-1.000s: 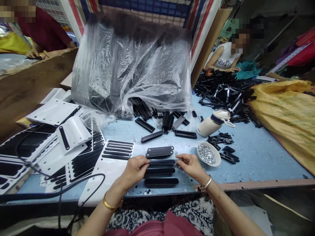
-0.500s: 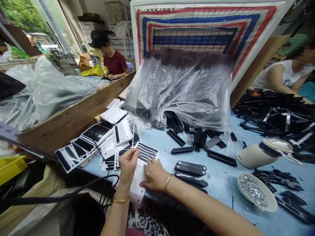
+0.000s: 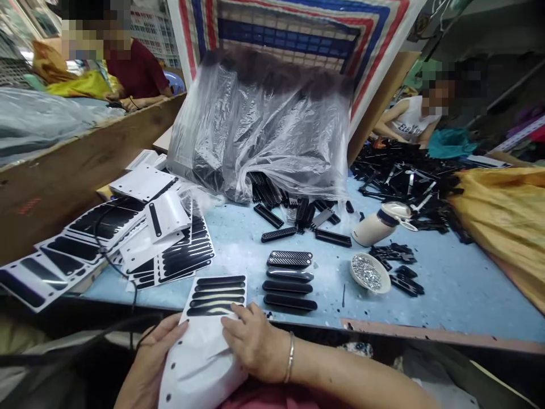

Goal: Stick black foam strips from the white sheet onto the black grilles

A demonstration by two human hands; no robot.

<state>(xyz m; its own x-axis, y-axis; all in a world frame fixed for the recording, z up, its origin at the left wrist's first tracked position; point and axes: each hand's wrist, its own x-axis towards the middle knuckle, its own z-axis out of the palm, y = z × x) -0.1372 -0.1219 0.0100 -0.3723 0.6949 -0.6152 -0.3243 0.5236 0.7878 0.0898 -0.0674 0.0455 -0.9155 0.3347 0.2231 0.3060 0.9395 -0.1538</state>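
A pale blue table (image 3: 477,284) spans the foreground, its surface flecked and scuffed, with a dull pink strip (image 3: 426,332) along part of the near edge. On the left, a brown wooden board (image 3: 63,176) stands on edge and slants away, red marks on its face. At the back, a striped sheet (image 3: 389,34) in red, white and blue leans beside a cardboard panel (image 3: 378,108). Beyond the board are pale crates (image 3: 155,34) and part of a blue chair (image 3: 175,81). The far left corner is bright, the right background dim and grey
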